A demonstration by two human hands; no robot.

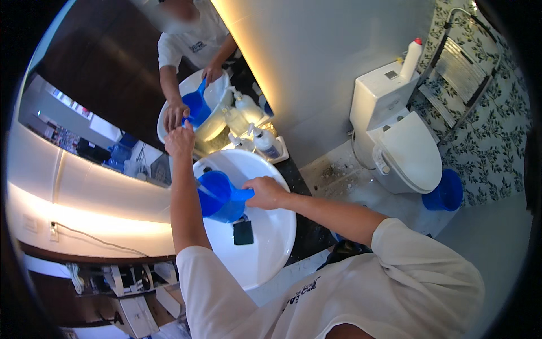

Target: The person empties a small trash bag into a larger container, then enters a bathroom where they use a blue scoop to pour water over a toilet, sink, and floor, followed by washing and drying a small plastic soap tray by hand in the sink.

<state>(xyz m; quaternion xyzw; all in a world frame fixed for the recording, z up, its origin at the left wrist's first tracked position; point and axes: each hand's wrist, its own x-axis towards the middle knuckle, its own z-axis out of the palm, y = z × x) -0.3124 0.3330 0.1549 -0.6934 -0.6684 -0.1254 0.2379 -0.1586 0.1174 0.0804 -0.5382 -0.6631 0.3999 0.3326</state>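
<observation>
My right hand grips the handle of a blue plastic dipper, tilted inside the white washbasin. A thin stream, apparently water, runs into the dipper. Up at the mirror side of the basin, my left hand reaches forward with its fingers bent; what it touches, perhaps the faucet, is hidden behind the hand and forearm. A dark green scouring pad lies in the basin just below the dipper. The mirror shows both hands, the dipper and the basin in reflection.
Pump bottles stand on a white tray beside the basin, on a black countertop. To the right are a white toilet with a red-capped bottle on its tank, a blue bucket, a folding step ladder and debris on the floor.
</observation>
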